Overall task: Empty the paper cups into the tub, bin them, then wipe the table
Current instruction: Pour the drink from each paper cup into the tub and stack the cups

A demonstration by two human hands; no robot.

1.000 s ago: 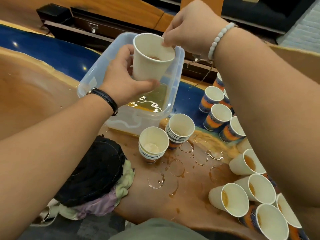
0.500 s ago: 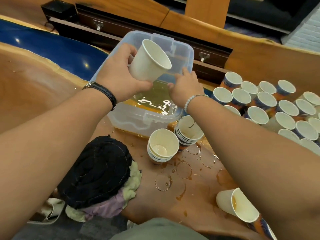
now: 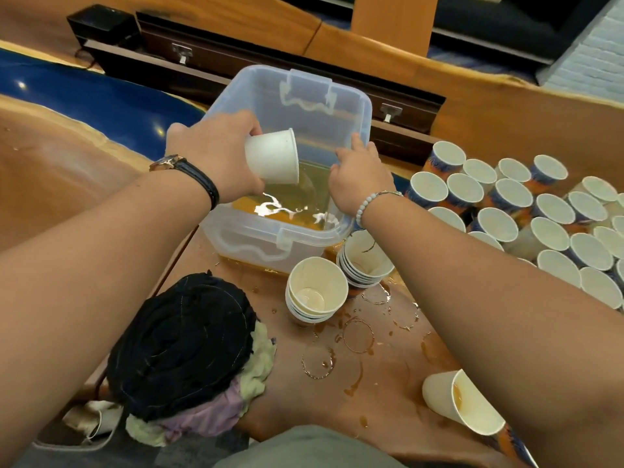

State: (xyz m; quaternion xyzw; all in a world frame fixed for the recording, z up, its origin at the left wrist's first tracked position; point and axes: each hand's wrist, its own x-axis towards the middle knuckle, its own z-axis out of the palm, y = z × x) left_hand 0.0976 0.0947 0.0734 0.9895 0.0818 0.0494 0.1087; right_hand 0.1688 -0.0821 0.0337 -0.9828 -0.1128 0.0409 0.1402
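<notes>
My left hand (image 3: 216,153) grips a white paper cup (image 3: 273,157) tipped on its side over the clear plastic tub (image 3: 351,99), its mouth facing right and down. Yellow-orange liquid lies in the tub's near half. My right hand (image 3: 358,177) holds the tub's right rim with its fingers curled over the edge. Two stacks of emptied cups (image 3: 315,292) (image 3: 364,258) stand just in front of the tub. Several upright cups (image 3: 499,204) crowd the table at the right, and one cup with orange liquid (image 3: 466,403) stands near my right forearm.
A bundle of black and pale cloths (image 3: 182,346) lies at the table's near left edge. Wet rings and orange spills (image 3: 354,336) mark the wooden table (image 3: 54,170) between the stacks and me. A dark bench (image 3: 202,62) runs behind the tub.
My left hand has tipped the cup further, from slanted to nearly horizontal over the tub. My right hand left the cup's rim and came down onto the tub's right edge.
</notes>
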